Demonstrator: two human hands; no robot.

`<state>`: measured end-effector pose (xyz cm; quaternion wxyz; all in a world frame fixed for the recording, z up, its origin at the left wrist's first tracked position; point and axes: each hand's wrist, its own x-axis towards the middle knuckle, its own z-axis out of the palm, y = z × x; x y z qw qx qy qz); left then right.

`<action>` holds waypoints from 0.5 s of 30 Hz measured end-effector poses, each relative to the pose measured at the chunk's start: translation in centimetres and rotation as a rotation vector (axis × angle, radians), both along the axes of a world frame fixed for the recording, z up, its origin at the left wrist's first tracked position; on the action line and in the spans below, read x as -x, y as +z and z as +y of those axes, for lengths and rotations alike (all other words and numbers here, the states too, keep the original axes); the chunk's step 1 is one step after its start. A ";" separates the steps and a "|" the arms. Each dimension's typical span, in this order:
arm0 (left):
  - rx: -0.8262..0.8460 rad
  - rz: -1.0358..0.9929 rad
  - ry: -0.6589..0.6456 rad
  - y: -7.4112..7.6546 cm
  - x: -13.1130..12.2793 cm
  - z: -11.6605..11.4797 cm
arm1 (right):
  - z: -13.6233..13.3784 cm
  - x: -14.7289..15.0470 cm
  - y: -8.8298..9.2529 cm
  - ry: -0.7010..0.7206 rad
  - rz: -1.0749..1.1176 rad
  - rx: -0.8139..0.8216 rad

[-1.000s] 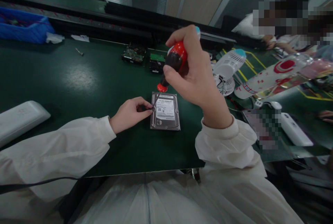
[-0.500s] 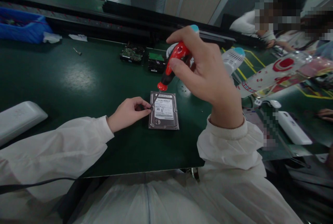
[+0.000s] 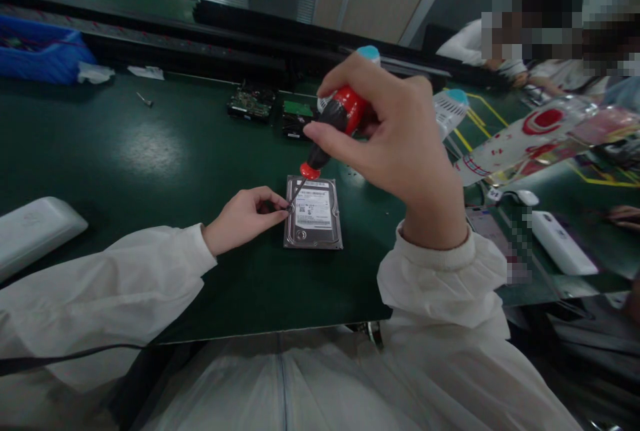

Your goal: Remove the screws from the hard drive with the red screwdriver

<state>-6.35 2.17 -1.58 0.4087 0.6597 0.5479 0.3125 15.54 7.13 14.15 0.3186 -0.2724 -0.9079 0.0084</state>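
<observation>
A silver hard drive (image 3: 320, 211) with a white label lies flat on the green table in front of me. My right hand (image 3: 400, 141) is wrapped round the red-and-black handle of a screwdriver (image 3: 331, 119), held tilted above the drive. Its thin shaft slants down to the drive's left edge. There, the thumb and fingertips of my left hand (image 3: 246, 219) are pinched together right at the screwdriver's tip. Whatever lies between those fingertips is too small to make out. Farther back are two more drives, one with a bare circuit board (image 3: 251, 103) and one with a green board (image 3: 299, 117).
A blue bin (image 3: 47, 61) stands at the back left, and a white device (image 3: 43, 234) lies at the left. To the right are a bottle (image 3: 530, 134), a phone (image 3: 493, 237) and a white box (image 3: 563, 242). Other people sit at the far right.
My right hand has turned the screwdriver handle, so more of its black part now faces me. My left hand keeps its pinch at the drive's edge. The view has shifted slightly.
</observation>
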 end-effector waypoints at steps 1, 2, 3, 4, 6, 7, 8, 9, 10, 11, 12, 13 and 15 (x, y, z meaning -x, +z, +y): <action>0.003 -0.001 0.000 0.0 0.0 0.0 | 0.0 0.0 0.0 0.029 0.000 -0.001; 0.005 -0.004 -0.002 0.0 0.0 0.0 | 0.0 -0.1 0.1 0.065 -0.003 0.001; 0.005 -0.007 -0.001 0.0 0.0 0.0 | -0.1 -0.1 0.1 0.093 -0.006 0.005; 0.004 -0.008 0.000 0.0 0.0 0.0 | -0.1 -0.1 0.1 0.100 -0.009 0.010; 0.000 -0.001 0.004 0.0 0.0 0.0 | -0.1 -0.1 0.1 0.046 -0.013 0.009; -0.003 0.004 0.004 0.0 0.0 0.0 | -0.1 -0.1 0.1 -0.003 -0.013 0.006; -0.004 0.008 0.004 0.0 0.0 0.0 | -0.1 -0.2 0.1 -0.047 -0.011 0.000; -0.005 0.008 0.003 0.1 0.0 0.0 | -0.1 -0.2 0.1 -0.071 -0.011 -0.006; -0.003 0.003 0.003 0.1 0.0 0.0 | -0.1 -0.2 0.1 -0.066 -0.013 -0.010; 0.000 -0.003 0.004 0.1 0.0 0.0 | 0.0 -0.3 0.1 -0.039 -0.015 -0.011; 0.004 -0.009 0.008 0.1 -0.1 0.0 | 0.0 -0.3 0.2 -0.001 -0.018 -0.009; 0.009 -0.013 0.013 0.1 -0.1 0.0 | -0.1 -0.3 0.2 0.033 -0.023 -0.006; 0.014 -0.012 0.020 0.1 -0.1 0.0 | -0.1 -0.3 0.3 0.046 -0.032 0.005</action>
